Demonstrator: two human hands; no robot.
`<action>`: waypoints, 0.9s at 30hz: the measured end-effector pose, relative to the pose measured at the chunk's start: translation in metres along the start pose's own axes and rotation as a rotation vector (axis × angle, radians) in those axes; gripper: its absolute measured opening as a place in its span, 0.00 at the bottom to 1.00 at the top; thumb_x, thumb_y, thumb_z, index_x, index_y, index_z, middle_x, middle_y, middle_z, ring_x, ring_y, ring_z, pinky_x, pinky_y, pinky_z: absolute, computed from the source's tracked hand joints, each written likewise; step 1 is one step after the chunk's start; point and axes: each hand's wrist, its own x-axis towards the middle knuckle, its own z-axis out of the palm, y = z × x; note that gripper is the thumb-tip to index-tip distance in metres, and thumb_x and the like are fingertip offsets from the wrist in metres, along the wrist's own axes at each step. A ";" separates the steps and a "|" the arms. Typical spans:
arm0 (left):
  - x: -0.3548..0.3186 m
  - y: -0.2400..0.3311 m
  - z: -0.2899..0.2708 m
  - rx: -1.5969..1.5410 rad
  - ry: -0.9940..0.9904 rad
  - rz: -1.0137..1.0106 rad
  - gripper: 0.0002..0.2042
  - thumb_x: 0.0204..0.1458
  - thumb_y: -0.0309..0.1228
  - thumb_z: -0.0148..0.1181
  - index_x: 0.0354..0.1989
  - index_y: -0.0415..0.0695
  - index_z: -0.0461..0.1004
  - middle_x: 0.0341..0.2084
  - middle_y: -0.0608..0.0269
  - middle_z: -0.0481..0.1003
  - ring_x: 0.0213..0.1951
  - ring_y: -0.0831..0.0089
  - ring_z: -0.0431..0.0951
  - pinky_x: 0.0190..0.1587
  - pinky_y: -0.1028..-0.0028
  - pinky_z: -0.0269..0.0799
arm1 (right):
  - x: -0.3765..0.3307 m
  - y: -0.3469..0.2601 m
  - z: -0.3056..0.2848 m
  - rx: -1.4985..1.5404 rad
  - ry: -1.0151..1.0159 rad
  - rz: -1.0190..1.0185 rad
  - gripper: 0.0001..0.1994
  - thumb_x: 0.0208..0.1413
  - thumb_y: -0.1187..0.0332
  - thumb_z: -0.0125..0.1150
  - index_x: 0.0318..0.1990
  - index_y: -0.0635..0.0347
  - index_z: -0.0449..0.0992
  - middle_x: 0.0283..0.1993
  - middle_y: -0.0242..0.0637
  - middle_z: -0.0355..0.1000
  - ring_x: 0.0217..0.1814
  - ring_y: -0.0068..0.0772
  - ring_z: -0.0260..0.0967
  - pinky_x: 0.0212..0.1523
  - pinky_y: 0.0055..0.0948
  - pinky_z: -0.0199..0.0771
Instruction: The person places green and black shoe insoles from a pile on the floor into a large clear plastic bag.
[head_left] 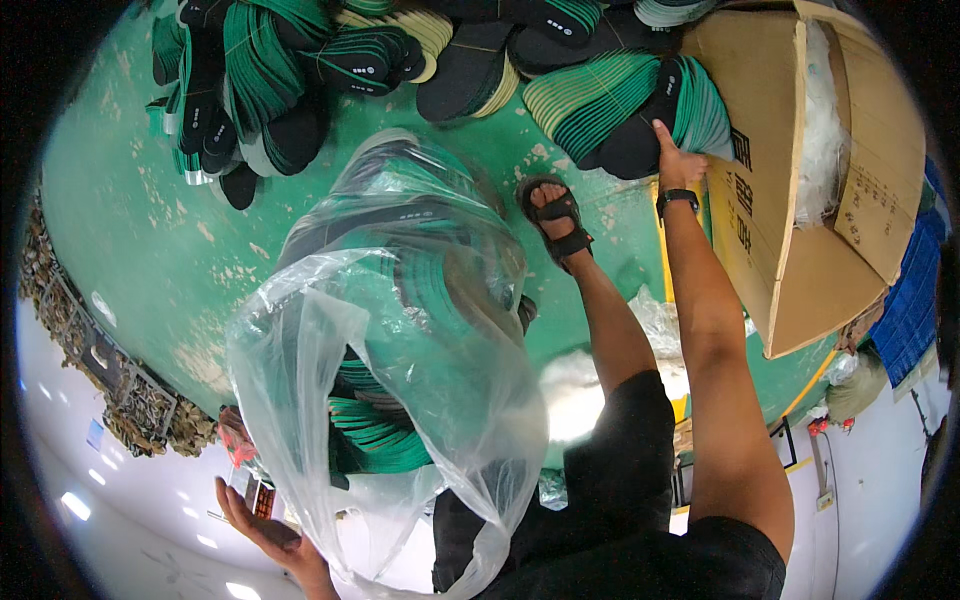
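Observation:
My right hand (678,160) reaches out to the far right and grips a bundle of shoe insoles (595,105), green and black with pale edges. Its thumb lies on the black insole on top, while the other fingers are mostly hidden. At the lower left my left hand (265,530) is open, fingers stretched out, beside a large clear plastic bag (300,330). Inside that bag stand several stacks of green and black insoles (375,435), seen partly through the film. The bag's mouth hangs loose toward me.
Several more insole bundles (265,75) lie heaped along the far side of the green floor (150,260). An open cardboard box (755,200) with white plastic inside stands at the right. My sandalled foot (555,215) is between bag and box. Crumpled clear plastic (655,325) lies near my leg.

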 end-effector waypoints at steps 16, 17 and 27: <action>0.161 0.102 -0.004 -0.593 0.099 0.840 0.09 0.41 0.29 0.65 0.30 0.40 0.75 0.26 0.55 0.74 0.32 0.57 0.74 0.34 0.66 0.70 | -0.113 0.060 -0.275 0.806 -0.904 -0.152 0.27 0.47 0.70 0.65 0.55 0.63 0.60 0.50 0.40 0.66 0.50 0.28 0.64 0.53 0.29 0.64; 0.157 0.094 -0.004 -0.597 0.056 0.777 0.09 0.42 0.29 0.65 0.30 0.40 0.75 0.26 0.56 0.75 0.32 0.58 0.75 0.34 0.66 0.70 | -0.130 0.055 -0.311 0.720 -0.965 -0.186 0.28 0.48 0.71 0.64 0.56 0.60 0.59 0.51 0.40 0.66 0.52 0.28 0.64 0.53 0.30 0.64; 0.146 0.088 -0.020 -0.728 -0.079 0.619 0.07 0.44 0.29 0.63 0.29 0.39 0.74 0.24 0.57 0.74 0.29 0.61 0.73 0.32 0.69 0.68 | -0.232 0.014 -0.295 0.255 -0.850 -0.516 0.47 0.41 0.52 0.70 0.61 0.74 0.51 0.60 0.59 0.56 0.63 0.52 0.54 0.61 0.44 0.54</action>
